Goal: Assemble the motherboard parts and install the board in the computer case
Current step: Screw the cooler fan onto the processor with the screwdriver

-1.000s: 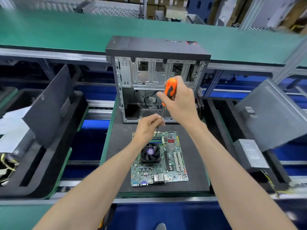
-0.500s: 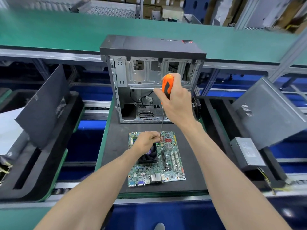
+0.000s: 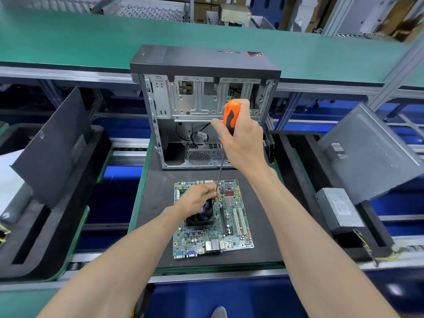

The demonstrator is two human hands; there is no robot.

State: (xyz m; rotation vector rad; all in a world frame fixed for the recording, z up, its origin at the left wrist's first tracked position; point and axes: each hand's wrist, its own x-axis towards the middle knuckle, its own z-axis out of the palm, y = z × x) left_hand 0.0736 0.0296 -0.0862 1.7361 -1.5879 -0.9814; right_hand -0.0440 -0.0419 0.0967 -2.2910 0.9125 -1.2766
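Motherboard (image 3: 231,228) first: a flat green board, crowded with small components and long pale slots, lying on a matte black mat (image 3: 156,203) in front of the person. A squat black cooler fan (image 3: 202,216) sits on the board's left half, its finned housing partly hidden under the left hand (image 3: 199,198). That hand's fingers are bunched together, pinching the thin steel shaft near its tip right at the fan's far right corner; what the tip is seated in is too small to make out. The right hand (image 3: 243,143) is raised well above the board, fingers wrapped round the chunky orange-and-black handle of the screwdriver (image 3: 230,118), which stands nearly upright, leaning slightly.

Just behind the mat stands the computer case (image 3: 206,92), open side facing the person: bare stamped grey metal inside, with punched holes, a round mesh vent and loose black cables, and a smooth dark front panel lying uppermost. A perforated dark side panel (image 3: 52,145) leans in a foam tray on the left; a grey one (image 3: 371,152) leans at right, above a boxy metal power supply (image 3: 339,207).
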